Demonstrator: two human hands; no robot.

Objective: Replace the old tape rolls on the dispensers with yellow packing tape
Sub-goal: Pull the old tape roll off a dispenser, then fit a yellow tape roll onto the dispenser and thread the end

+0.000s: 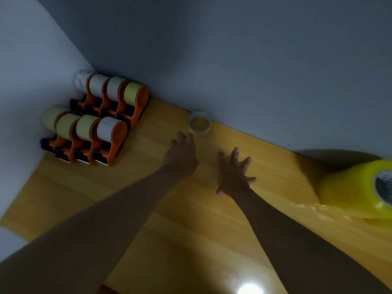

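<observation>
Two rows of orange tape dispensers [110,143] stand in the table's far left corner. In the front row three hold yellow rolls [86,126] and the nearest holds a pale roll [108,129]. In the back row one dispenser carries a yellow roll [131,93], the others pale ones [115,88]. A clear, nearly used-up roll [199,124] lies flat by the wall. My left hand [182,154] reaches toward it with loosely curled fingers just short of it, holding nothing. My right hand [234,174] is spread with straight fingers over the table. A stack of yellow packing tape [347,185] lies at the right edge.
The wooden table [191,219] meets grey walls at the back and left. A white cylinder [81,80] stands in the corner behind the dispensers. A bright light glare [250,289] shows on the table's near edge.
</observation>
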